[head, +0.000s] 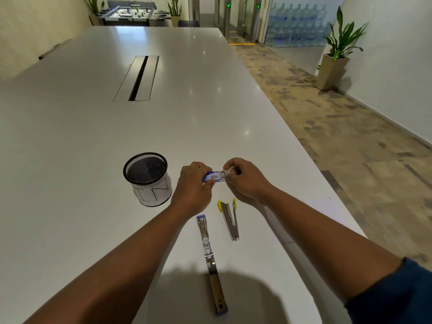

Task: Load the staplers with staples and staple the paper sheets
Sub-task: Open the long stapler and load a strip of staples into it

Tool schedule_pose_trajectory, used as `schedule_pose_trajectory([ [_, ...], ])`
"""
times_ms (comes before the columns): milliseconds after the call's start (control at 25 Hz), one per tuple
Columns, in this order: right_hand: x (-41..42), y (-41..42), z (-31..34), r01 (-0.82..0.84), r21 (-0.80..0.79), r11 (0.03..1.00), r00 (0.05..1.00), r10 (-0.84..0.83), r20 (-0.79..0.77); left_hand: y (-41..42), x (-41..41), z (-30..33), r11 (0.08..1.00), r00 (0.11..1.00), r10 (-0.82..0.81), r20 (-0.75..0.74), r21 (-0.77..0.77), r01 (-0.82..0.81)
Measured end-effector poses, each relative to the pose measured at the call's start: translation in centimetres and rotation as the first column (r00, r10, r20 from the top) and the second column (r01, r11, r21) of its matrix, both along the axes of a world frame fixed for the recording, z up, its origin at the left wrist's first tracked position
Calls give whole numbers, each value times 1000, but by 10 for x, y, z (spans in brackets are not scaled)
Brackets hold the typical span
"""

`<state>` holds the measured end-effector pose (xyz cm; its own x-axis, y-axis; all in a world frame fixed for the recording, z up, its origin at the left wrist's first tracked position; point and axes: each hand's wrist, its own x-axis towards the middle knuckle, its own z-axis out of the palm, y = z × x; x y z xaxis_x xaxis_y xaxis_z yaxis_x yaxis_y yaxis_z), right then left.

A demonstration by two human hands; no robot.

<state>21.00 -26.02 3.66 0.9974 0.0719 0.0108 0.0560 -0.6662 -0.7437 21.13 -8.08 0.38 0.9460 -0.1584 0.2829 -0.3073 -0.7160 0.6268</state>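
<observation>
Both my hands hold a small blue-and-white staple box above the white table. My left hand grips its left end, and my right hand pinches its right end. Nearer to me lie two metal staplers. The one with blue ends is swung fully open flat. The yellow-tipped stapler is hinged open in a V. White paper sheets lie under my right forearm, near the table's right edge.
A black mesh cup with a white paper label stands left of my hands. A cable slot is set in the table's middle. The table's right edge drops to a carpeted floor with a potted plant.
</observation>
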Motion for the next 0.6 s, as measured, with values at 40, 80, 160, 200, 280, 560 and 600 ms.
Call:
schedule_pose_trajectory([
  [40, 0, 1, 0, 6, -8, 1000, 1000, -6, 4, 0, 1, 0, 1000, 1000, 2, 1, -2, -2],
  [80, 0, 2, -1, 12, -16, 1000, 1000, -12, 7, 1, 1, -1, 1000, 1000, 3, 1, -2, -3],
  [160, 1, 3, -1, 23, -21, 1000, 1000, -23, 2, 0, 1, -2, 1000, 1000, 7, -3, -2, -7],
  [200, 2, 4, 0, 28, -23, 999, 1000, -28, 1, 0, 1, -2, 1000, 1000, 7, -2, -3, -7],
  [280, 3, 5, 1, 33, -34, 999, 999, -32, 16, 0, 2, -2, 1000, 1000, 3, 9, -1, -3],
  [560, 6, 5, 7, -29, -181, 983, 995, 45, 85, -2, 1, -1, 1000, 1000, 3, 23, -2, -3],
  [600, 9, 5, 10, -56, -235, 970, 994, 76, 75, -1, 1, 0, 1000, 1000, 2, 25, -5, -2],
])
